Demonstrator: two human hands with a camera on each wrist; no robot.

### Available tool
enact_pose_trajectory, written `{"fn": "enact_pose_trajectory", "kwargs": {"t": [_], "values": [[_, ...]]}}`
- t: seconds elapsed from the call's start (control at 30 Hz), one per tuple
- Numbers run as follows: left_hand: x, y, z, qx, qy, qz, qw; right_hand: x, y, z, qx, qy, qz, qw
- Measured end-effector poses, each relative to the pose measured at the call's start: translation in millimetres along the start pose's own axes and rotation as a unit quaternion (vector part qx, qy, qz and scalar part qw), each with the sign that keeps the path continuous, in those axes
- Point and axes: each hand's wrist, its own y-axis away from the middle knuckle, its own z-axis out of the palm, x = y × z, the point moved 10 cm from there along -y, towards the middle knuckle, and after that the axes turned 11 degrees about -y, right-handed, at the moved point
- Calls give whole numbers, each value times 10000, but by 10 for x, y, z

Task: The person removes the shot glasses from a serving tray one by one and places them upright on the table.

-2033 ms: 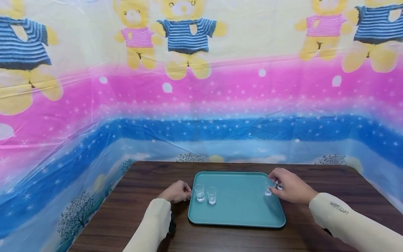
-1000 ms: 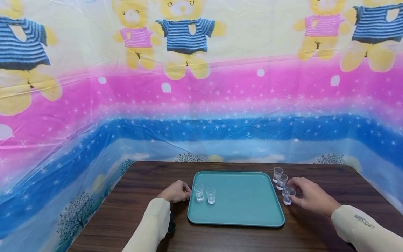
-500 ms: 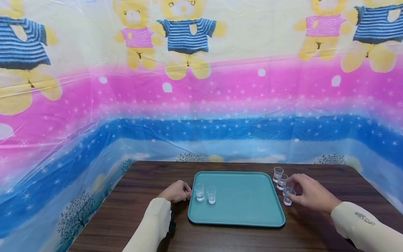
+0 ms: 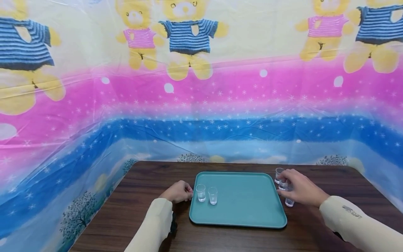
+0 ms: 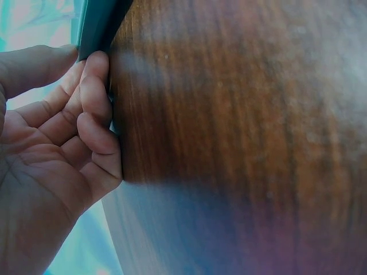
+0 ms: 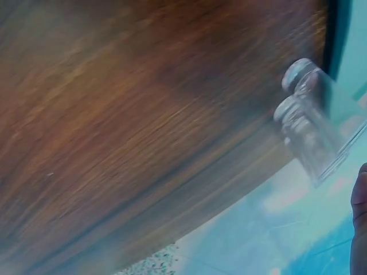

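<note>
My left hand (image 4: pixel 177 191) pinches the left edge of a green tray (image 4: pixel 242 203), its thumb on the rim and its other fingers curled below in the left wrist view. Two clear shot glasses stand on the tray's left part, an outer glass (image 4: pixel 200 193) and an inner glass (image 4: pixel 213 196). My right hand (image 4: pixel 300 187) is over a row of shot glasses beside the tray's right edge, thumb and fingers apart. A far glass (image 4: pixel 278 174) and a near glass (image 4: pixel 289 202) show around it; the fingers partly hide those between. Two glasses (image 6: pixel 312 137) stand clear of the fingertip in the right wrist view.
The tray lies on a dark wooden table (image 4: pixel 151 175). A printed cloth (image 4: pixel 201 129) with bears and snowflakes hangs behind and along the sides. The row of glasses stands close to the tray's right rim.
My right hand carried a glass off the tray to the table's right side, released it near the front of the row, then moved back and left over the row. My left hand stays at the tray.
</note>
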Motion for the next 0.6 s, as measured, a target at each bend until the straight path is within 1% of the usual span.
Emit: {"fn": "enact_pose_trajectory", "kwargs": {"t": [0.2, 0.43, 0.6], "values": [[-9, 5, -3, -10, -12, 3, 10000, -166, -130, 138, -67, -78, -218, 9997], [-11, 16, -5, -2, 30, -6, 10000, -348, -302, 368, -228, -265, -381, 9987], [-20, 11, 6, -43, 7, -83, 10000, -464, -377, 466, -232, -387, -521, 9976]]}}
